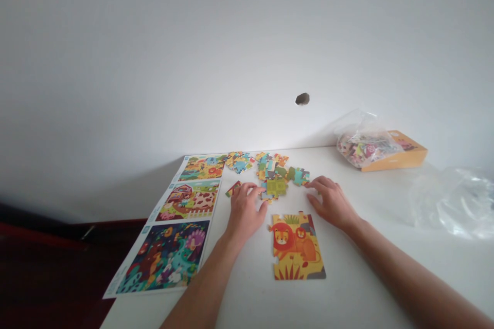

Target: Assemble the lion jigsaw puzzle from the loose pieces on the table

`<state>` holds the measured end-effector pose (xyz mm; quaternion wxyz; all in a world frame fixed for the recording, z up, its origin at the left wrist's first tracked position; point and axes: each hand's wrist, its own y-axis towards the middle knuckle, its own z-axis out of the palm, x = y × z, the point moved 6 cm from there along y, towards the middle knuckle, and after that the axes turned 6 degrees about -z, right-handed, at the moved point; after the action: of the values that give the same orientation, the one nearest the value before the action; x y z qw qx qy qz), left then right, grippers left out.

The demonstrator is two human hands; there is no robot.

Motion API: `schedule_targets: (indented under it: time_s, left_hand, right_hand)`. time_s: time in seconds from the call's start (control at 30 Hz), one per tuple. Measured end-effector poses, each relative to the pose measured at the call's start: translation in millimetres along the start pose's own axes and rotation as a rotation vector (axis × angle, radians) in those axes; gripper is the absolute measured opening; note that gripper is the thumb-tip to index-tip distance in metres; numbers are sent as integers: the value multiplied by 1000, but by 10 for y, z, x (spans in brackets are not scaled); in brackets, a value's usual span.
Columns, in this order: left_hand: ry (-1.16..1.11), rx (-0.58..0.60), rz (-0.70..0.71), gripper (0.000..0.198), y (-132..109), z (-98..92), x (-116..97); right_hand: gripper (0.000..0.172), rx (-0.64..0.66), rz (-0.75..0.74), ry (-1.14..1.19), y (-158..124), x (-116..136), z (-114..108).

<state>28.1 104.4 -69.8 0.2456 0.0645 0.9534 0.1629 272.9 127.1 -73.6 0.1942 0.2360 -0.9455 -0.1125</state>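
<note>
On the white table between my forearms lies a joined section of jigsaw puzzle [295, 254] with two lions. Beyond it is a loose heap of puzzle pieces [272, 164]. My left hand [247, 211] is at the near left side of the heap, thumb and fingers apart, fingertips close to a green puzzle piece [277, 187]. A red-and-green puzzle piece [233, 188] lies partly behind its fingers. My right hand [332, 202] is open, with its fingertips at the edge of a teal-and-green puzzle piece [299, 176]. Whether either hand's fingertips touch the pieces I cannot tell.
On the left lies a printed sheet [214, 226] with three pictures. More puzzle pieces [240, 161] sit by its top corner. At the back right, a clear bag of pieces [365, 146] leans on an orange box [411, 157]. Crumpled clear plastic [459, 205] lies at the right. A white wall [231, 61] stands behind.
</note>
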Motion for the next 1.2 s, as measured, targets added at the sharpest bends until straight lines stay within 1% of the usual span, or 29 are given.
schedule_targets:
  time_s: [0.07,0.13,0.23,0.4,0.57,0.7,0.83,0.93,1.03,1.1,1.2]
  left_hand:
    - [13,55,35,35,-25,35,-43]
    - [27,131,55,39,-49,91,-67]
    - [11,202,60,40,-68,144,-78]
    - [-41,244,73,39,-64,150,-102]
    - [-46,257,74,41,-67,139,-121]
    - [-60,269,78,44,-80,141,-140]
    - [-74,272,78,48,-87,140,-151]
    - [-69,257,88,46,-85,138,-156]
    - [-50,220,73,43,-71,129,-136]
    - [-37,187,49,39,-55,113,-110]
    - [-20,147,20,36,-34,89,-77]
  right_hand:
    - [31,36,-140,13,-7,160,1]
    - [36,96,-256,15,-22,301,30]
    - [41,168,-329,13,-42,404,87]
    - [45,181,-306,-11,-37,375,93]
    - [48,187,-307,-46,-41,351,92]
    - [48,192,-266,-58,-46,331,136]
    - [48,178,-256,-46,-38,357,108]
    - [46,227,-303,-21,-44,417,109]
    - [46,265,-289,-25,-53,416,157]
    - [48,243,-245,-51,-54,372,188]
    - [51,169,-161,-96,-49,278,202]
